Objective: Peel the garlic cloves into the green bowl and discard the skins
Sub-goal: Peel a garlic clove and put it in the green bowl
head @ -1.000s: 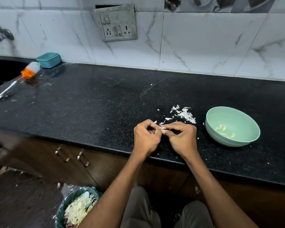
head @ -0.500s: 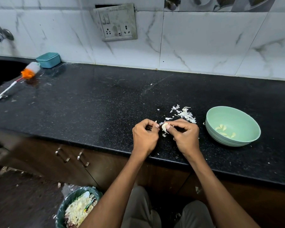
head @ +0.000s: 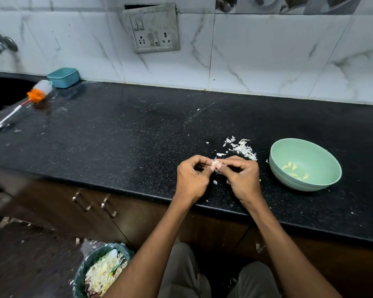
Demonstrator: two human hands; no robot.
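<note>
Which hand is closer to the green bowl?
The right hand. It sits just beside the green bowl, on the bowl's left. The left hand is farther away, on the other side of the right hand. Both pinch the garlic clove.

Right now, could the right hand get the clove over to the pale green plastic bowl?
Probably yes. The right hand pinches the garlic clove just left of the pale green plastic bowl, with only bare black counter between them.
</note>
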